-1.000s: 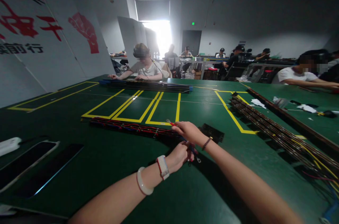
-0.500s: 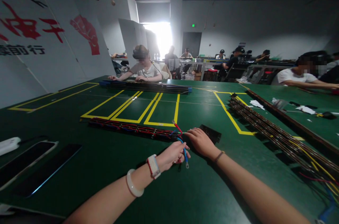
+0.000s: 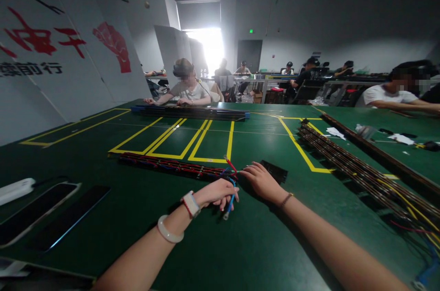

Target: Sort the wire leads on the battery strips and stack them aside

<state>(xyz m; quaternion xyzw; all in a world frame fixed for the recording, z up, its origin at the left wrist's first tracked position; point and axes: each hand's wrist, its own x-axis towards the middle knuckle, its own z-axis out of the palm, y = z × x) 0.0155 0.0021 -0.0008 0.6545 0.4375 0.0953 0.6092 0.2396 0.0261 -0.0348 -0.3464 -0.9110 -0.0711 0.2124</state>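
Observation:
My left hand (image 3: 220, 192) is closed round a blue cable (image 3: 231, 204) with a metal ring terminal at its lower end. The cable bends down from the right end of a long wire bundle (image 3: 172, 164), which has red and blue wires on dark strips. A short red cable (image 3: 230, 163) with a ring terminal sticks up from the same end. My right hand (image 3: 261, 183) lies just right of it, fingers bent and pressed together at the bundle's end; what they grip is hidden. Behind that hand lies a flat black piece (image 3: 277, 172).
Yellow tape (image 3: 209, 160) marks rectangles on the green table (image 3: 275, 245). Two phones (image 3: 74, 217) and a white device (image 3: 15, 190) lie at left. Long brown strips with wires (image 3: 347, 167) stretch along the right. Across the table a person (image 3: 192, 89) works at a dark blue-ended bundle (image 3: 192, 113).
My left hand has moved slightly left, swinging the blue cable's lower end leftward with it. My right hand stays at the bundle's end. The view has shifted a little.

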